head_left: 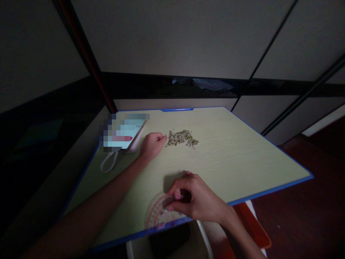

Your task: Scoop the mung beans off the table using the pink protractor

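My left hand [153, 144] is closed in a fist on the table, thumb against the curled fingers. Whatever it may hold is hidden. Just right of it lies a loose, spread pile of small green beans or seeds [179, 138] with paler bits among them. My right hand [198, 198] pinches a clear protractor [155, 212] with pink-red markings between thumb and fingers. The protractor is at the table's near edge, its lower part over the blue rim.
The pale wood-grain table [229, 154] has a blue edge. A phone-like screen [126, 131] leans on a white object with a strap [109, 162] at the left. Below the near edge are a white-rimmed bin [206, 244] and an orange container [250, 223]. Cabinet panels [172, 36] stand behind.
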A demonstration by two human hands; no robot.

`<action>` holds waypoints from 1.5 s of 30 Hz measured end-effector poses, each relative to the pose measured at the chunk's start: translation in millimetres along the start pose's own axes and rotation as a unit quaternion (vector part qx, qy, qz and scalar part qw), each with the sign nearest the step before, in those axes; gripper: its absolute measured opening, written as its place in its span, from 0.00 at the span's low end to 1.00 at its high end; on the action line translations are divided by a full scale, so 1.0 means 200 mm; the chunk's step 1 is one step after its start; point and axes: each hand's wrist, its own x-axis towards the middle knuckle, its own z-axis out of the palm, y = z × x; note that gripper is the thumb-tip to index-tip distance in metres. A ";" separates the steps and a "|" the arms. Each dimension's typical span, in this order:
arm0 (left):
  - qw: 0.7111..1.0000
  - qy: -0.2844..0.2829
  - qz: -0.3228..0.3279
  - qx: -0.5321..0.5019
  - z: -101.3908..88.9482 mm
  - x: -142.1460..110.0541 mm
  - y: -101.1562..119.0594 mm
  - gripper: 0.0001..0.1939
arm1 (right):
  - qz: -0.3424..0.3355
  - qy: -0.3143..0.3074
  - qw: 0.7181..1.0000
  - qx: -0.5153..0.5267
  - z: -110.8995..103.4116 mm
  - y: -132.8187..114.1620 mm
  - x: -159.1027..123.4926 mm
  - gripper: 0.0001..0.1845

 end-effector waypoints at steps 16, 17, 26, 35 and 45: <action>1.000 -0.002 0.015 -0.012 -0.01 0.01 -0.01 0.18 | -0.010 0.030 0.983 0.181 -0.13 0.01 -0.10 0.02; 1.000 -0.004 0.014 -0.011 -0.01 0.01 -0.01 0.18 | -0.003 0.052 0.980 0.192 -0.17 0.03 -0.12 0.02; 1.000 -0.028 0.000 -0.001 -0.02 0.01 0.00 0.18 | 0.095 0.284 0.926 0.229 -0.57 0.32 -0.26 0.08; 0.999 -0.027 -0.026 0.005 -0.05 -0.01 0.05 0.17 | 0.151 0.313 0.875 0.338 -0.81 0.63 0.25 0.17; 0.995 -0.052 -0.080 -0.011 -0.06 -0.01 0.04 0.17 | 0.107 0.250 0.908 0.319 -0.79 0.81 0.43 0.20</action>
